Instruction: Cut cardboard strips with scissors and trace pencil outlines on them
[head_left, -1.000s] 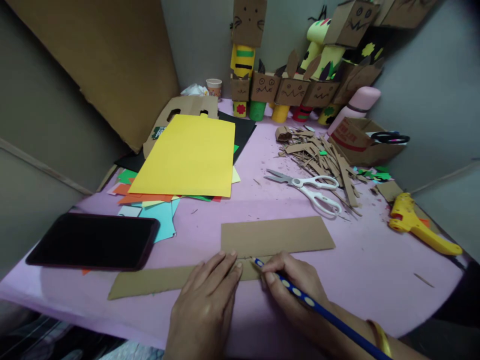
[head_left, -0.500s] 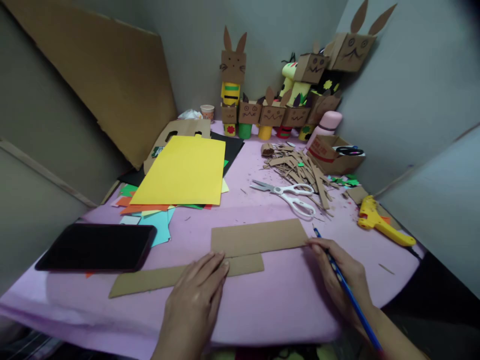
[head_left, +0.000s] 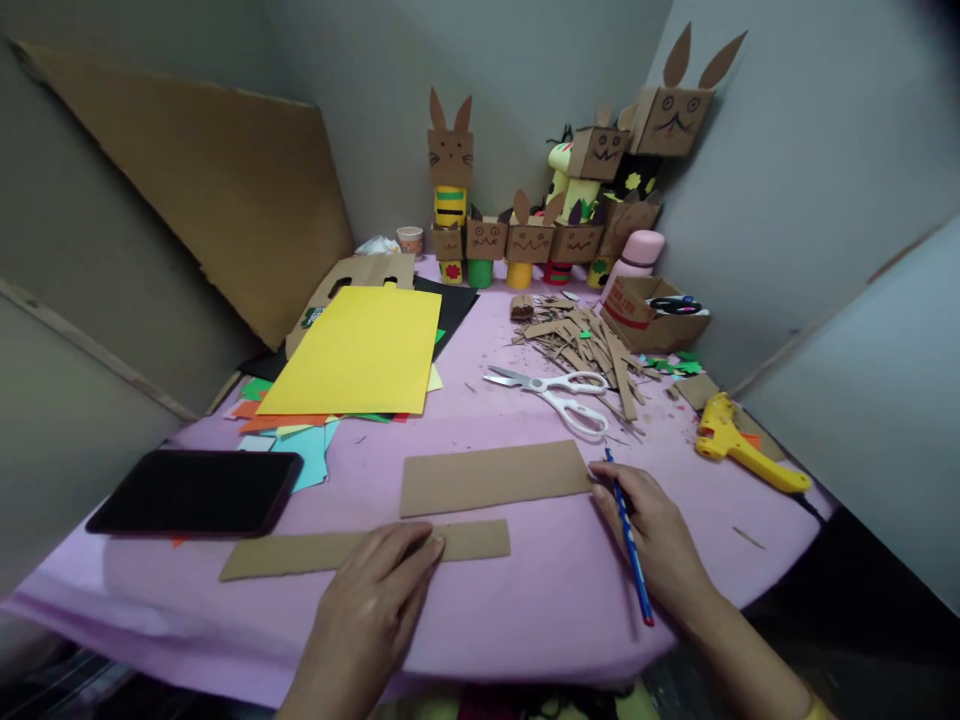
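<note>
My left hand (head_left: 371,605) is closed on a narrow cardboard strip (head_left: 480,539), with thumb and fingertips together at its middle part. Beyond that strip lies a wider rectangular cardboard piece (head_left: 495,478), flat on the purple table cover. A blue pencil (head_left: 630,552) with a red end sits in the grip of my right hand (head_left: 664,540), its tip pointing away from me. The fingertips of this hand are at the right end of the wider piece; whether they grip it, I cannot tell.
White-handled scissors (head_left: 555,390) lie past the cardboard, near a heap of cardboard scraps (head_left: 581,340). A yellow glue gun (head_left: 746,445) is at right. Yellow paper (head_left: 360,350) and a dark phone (head_left: 195,492) are at left. Cardboard animal figures (head_left: 487,238) stand behind.
The narrow strip now lies apart from the wider piece, which earlier overlapped its edge. My left fingers have drawn together on the strip. The pencil's rear end has swung toward the left.
</note>
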